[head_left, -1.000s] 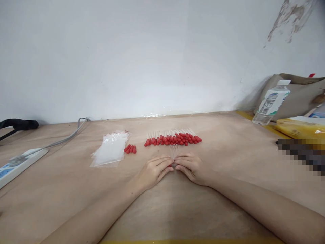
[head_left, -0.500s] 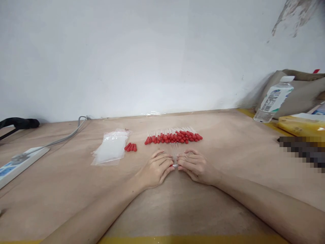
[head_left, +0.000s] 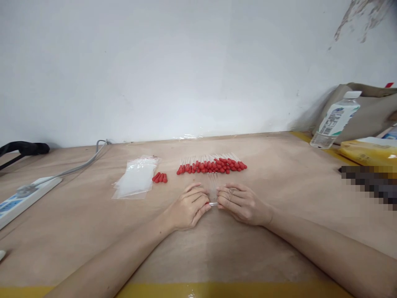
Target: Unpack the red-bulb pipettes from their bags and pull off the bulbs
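Observation:
My left hand (head_left: 191, 205) is closed around a red rubber bulb (head_left: 207, 203), of which only a sliver shows. From the bulb a clear glass dropper tube (head_left: 213, 204) runs sideways into my right hand (head_left: 242, 203), whose fingers are pinched on it. Just beyond my fingers lie several loose glass tubes (head_left: 213, 181). Behind them a row of glass droppers with red bulbs (head_left: 214, 166) spreads across the table, bulbs towards me. To the left sits a small group of loose red bulbs (head_left: 160, 178).
Clear zip bags (head_left: 136, 178) lie stacked left of the bulbs. A white power strip (head_left: 29, 198) with a grey cable is at far left, near a black object (head_left: 27, 147). At right stand a water bottle (head_left: 336, 120), a grey bag (head_left: 369, 111) and a yellow packet (head_left: 369, 152).
The gap between my hands has widened slightly, with a little more of the glass tube showing. Both hands keep their grip. The view has shifted slightly.

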The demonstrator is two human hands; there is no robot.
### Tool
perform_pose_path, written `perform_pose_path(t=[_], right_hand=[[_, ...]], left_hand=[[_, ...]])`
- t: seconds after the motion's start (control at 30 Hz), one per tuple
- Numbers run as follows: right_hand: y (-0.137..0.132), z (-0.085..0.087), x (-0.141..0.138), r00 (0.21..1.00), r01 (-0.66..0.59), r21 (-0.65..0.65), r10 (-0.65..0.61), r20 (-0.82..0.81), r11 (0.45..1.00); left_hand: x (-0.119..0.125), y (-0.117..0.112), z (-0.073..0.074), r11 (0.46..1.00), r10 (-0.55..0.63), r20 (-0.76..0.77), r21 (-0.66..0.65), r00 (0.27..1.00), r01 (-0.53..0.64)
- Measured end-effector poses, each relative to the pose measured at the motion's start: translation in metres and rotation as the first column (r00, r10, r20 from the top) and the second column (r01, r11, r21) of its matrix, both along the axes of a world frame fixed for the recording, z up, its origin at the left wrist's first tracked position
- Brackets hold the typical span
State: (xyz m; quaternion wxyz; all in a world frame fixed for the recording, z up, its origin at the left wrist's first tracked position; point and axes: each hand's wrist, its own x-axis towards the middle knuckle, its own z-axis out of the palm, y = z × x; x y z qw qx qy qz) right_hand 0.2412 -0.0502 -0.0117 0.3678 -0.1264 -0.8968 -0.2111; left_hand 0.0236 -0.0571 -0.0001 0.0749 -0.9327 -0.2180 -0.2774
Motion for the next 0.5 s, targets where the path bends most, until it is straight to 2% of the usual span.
perform_pose_path(t=[0.27,0.5], right_hand=[[0.0004,0.0018,0.0066,1.000,0.008,0.047,-0.009,0.016,0.999],[-0.0006,0.0006,0.0089,1.000,-0.015,0.014,0.015,-0.009,1.000]], left_hand=[[-0.0013,0.0003,0.0022,0.999,-0.004,-0.029,-0.033,1.000,0.003],[-0.0043,-0.0043,0.0001,0.999,0.023,0.001,0.030,1.000,-0.023]])
